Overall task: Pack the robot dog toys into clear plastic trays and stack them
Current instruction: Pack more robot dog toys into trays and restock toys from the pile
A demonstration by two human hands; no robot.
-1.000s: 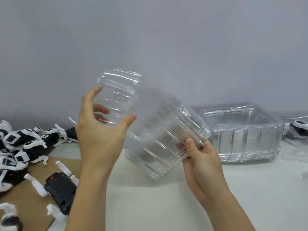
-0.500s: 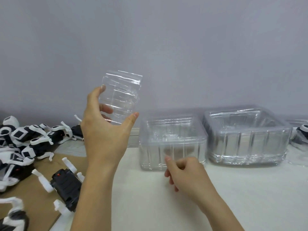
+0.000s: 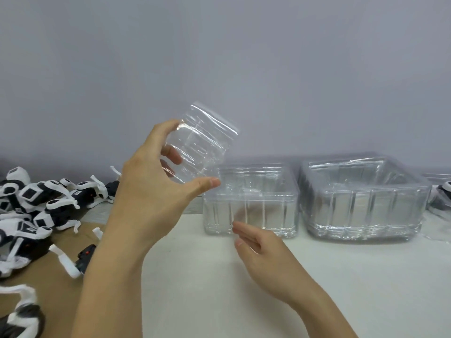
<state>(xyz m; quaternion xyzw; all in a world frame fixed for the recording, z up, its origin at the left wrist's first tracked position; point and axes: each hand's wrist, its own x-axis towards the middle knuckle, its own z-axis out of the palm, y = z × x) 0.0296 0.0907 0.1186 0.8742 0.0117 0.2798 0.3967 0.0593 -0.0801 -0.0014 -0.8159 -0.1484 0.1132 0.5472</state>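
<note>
A left hand point(image 3: 146, 203) grips a clear plastic insert point(image 3: 200, 147) aloft, fingers point(image 3: 170, 152) curled behind it; the right hand point(image 3: 263, 254) hovers relaxed before an empty tray point(image 3: 251, 208) on the worktop point(image 3: 244, 289). Thin, light and flexible, the insert looks best held by its ribbed sides.

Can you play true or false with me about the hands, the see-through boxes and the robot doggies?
1. The left hand holds a clear plastic piece up in the air. True.
2. The right hand grips a robot dog. False: it holds nothing, fingers relaxed.
3. Two clear trays stand on the table, the smaller tray left of the bigger tray. True.
4. The robot dog toys are piled inside the smaller tray. False: they lie on the table at the left.
</note>
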